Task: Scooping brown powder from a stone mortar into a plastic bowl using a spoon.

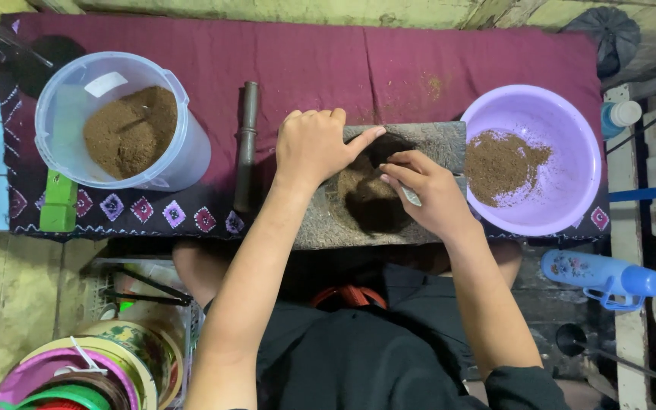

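My left hand (314,146) lies curled over the far rim of the grey grinding stone (320,220), gripping nothing. My right hand (428,191) is pinched on a small metal spoon (410,196) – it sits in the brown powder (367,199) between both hands. Right of it stands a purple bowl (571,114); left of my left hand – a stone roller (246,144), then a clear bucket (191,152).

Both forearms extended forward, bare; left hand (314,146) palm-down, fingers curled, index pointing right; right hand (427,191) just beside it, fingers bent inward in a pinching grip.
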